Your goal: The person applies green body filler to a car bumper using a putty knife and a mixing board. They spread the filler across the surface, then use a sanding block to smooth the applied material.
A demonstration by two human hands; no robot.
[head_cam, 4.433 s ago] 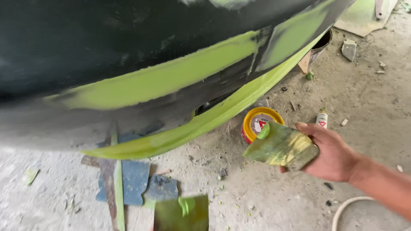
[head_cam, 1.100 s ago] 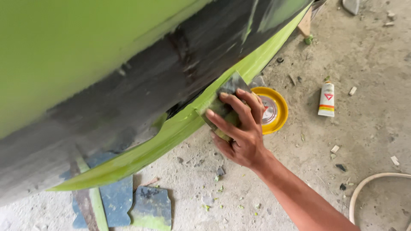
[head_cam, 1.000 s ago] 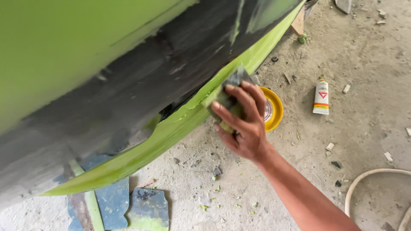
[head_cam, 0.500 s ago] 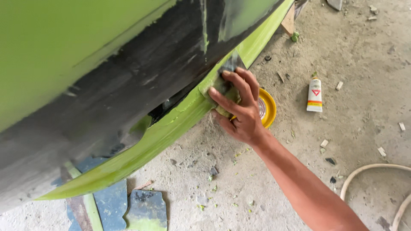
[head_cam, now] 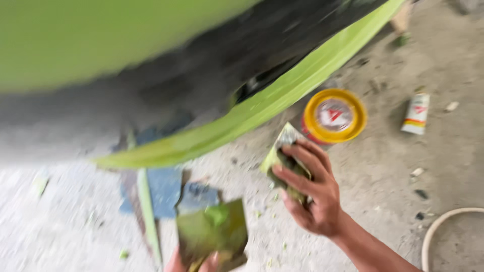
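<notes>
1. A dusty grey concrete floor [head_cam: 60, 236] was seen under a large curved body panel [head_cam: 151, 75], painted green above, sanded dark grey in the middle and edged with a bright green strip below; the whole view was blurred.
2. Bluish scraps of sheet [head_cam: 161, 189] were seen lying on the floor beneath the panel's lower edge, with a thin green strip across them.
3. At the bottom edge, the left hand [head_cam: 194, 264] was barely visible; its fingertips were pinched on the lower rim of a square putty board [head_cam: 214, 234] smeared with green and brown filler.
4. Further right, the right hand [head_cam: 310, 194] was seen clamped around a folded, green-stained abrasive pad [head_cam: 283, 158], the fingers curled over its face. The pad was held clear of the panel, just below the green edge strip.
5. A round yellow-rimmed tin [head_cam: 334, 116] stood on the floor just beyond the pad.
6. A small white tube [head_cam: 416, 113] lay to the right of the tin.
7. A pale hose [head_cam: 448, 226] curved through the lower right corner.
</notes>
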